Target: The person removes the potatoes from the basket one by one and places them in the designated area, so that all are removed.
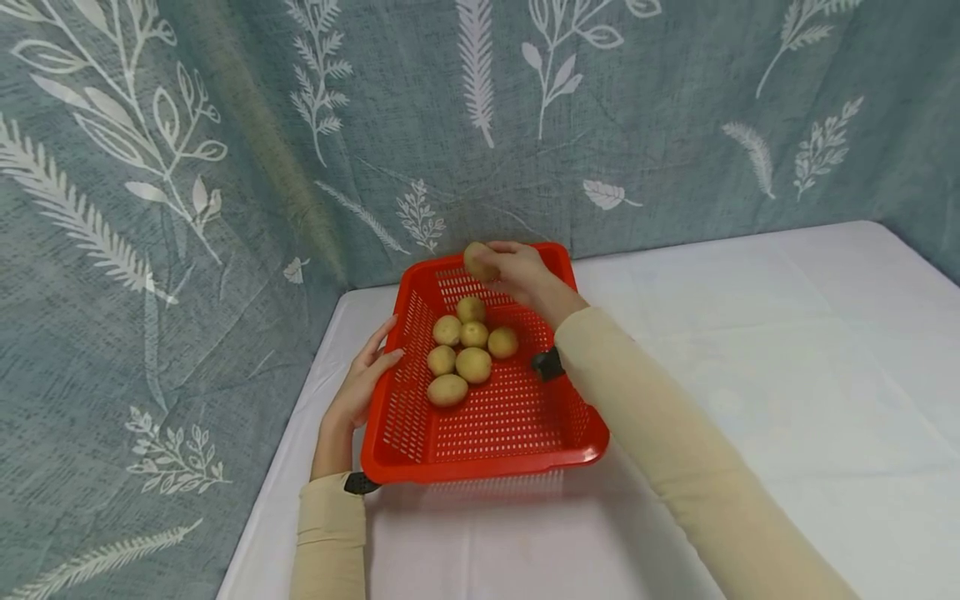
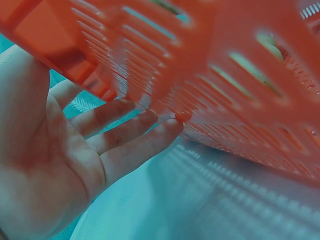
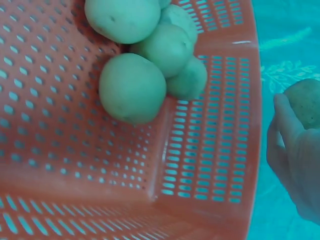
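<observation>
- We see the right hand (image 1: pixel 521 271) with its thumb and fingers clamped on 1 potato (image 1: pixel 478 261), held at the far rim of the basket, clear of the other potatoes.
- From the right wrist, we see that same potato past the basket's rim, cut off by the picture's edge, with patterned cloth behind it.
- We find the left hand (image 1: pixel 363 379) gripping the left side of the red basket (image 1: pixel 487 471): the thumb lies at the rim, and the fingers (image 2: pixel 142 151) reach under it to the slotted outer wall, their tips touching the plastic.
- Inside the basket we count 7 potatoes (image 1: pixel 474 365), bunched in the left and far part of the perforated floor; several touch each other, and the nearest of them lies toward the left wall.
- We see bare perforated floor on the right and near side of the basket.
- On each wrist we notice a small black device, 1 by the right cuff (image 1: pixel 547 365) and 1 by the left cuff; both arms wear beige sleeves (image 1: pixel 675 425).
- Around the basket we see a white tablecloth (image 1: pixel 750 350), and behind it a grey-blue curtain (image 1: pixel 420 100) printed with white leaves and sprigs.
</observation>
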Tool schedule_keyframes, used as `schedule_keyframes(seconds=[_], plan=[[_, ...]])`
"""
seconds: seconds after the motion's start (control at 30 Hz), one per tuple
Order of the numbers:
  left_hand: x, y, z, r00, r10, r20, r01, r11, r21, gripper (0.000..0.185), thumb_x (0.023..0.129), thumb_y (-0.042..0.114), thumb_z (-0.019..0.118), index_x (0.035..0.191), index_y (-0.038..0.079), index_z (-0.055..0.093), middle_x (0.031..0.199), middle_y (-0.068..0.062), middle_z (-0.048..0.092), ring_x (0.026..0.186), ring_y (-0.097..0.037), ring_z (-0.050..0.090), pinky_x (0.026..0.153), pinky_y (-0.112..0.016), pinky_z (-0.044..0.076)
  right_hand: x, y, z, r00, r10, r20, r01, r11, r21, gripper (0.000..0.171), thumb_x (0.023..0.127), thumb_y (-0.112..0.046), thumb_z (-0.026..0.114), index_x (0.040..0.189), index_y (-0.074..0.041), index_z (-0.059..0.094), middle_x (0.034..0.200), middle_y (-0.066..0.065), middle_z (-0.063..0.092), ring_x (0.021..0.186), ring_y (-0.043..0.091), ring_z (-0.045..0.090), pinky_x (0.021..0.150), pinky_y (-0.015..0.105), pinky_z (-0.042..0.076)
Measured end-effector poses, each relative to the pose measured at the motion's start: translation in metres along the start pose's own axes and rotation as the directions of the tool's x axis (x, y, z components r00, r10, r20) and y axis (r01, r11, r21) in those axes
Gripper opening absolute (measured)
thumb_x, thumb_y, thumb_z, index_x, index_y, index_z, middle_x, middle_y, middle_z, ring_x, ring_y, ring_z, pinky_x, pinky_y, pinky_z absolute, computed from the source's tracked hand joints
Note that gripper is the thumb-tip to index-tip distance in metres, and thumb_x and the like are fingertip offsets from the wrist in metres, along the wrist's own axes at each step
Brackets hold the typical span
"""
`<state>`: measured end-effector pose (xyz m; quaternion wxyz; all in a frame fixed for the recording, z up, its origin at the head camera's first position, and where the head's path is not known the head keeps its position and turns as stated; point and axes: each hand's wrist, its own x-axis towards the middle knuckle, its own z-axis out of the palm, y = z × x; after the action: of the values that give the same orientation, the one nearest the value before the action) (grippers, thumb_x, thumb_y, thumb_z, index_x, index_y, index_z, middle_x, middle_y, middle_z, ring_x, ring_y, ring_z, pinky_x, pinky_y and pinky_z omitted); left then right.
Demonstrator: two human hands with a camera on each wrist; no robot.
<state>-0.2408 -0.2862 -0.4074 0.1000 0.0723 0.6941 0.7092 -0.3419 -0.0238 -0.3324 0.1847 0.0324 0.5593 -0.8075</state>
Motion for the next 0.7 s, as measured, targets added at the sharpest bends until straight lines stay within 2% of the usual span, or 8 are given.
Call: schedule_keyframes(seconds=[0.33, 0.7], plan=[[0.001, 0.000, 0.000, 1.000, 0.000, -0.002, 0.000, 1.000, -0.001, 0.059, 0.103, 0.017, 0.043, 0.154, 0.021, 0.015, 0.132, -0.018, 0.038, 0.094, -0.018, 0.062, 0.073, -0.032, 0.054, -0.006, -0.023, -0.014, 1.000, -0.025, 0.008, 0.025, 0.998, 0.063, 0.052, 0.096, -0.012, 0.057, 0.143, -0.005, 0.038, 0.142, 0.017, 0.036, 0.125, 0.032, 0.044, 0.098, 0.041, 0.041], [0.001, -0.002, 0.000, 1.000, 0.008, -0.007, -0.008, 1.000, 0.007, 0.058, 0.103, 0.017, 0.042, 0.154, 0.021, 0.016, 0.134, -0.021, 0.036, 0.096, -0.018, 0.061, 0.074, -0.033, 0.054, -0.015, -0.049, -0.053, 0.998, -0.062, 0.003, 0.062, 0.998, -0.015, 0.054, 0.098, -0.015, 0.053, 0.146, -0.006, 0.033, 0.146, 0.015, 0.030, 0.130, 0.032, 0.037, 0.101, 0.039, 0.038]])
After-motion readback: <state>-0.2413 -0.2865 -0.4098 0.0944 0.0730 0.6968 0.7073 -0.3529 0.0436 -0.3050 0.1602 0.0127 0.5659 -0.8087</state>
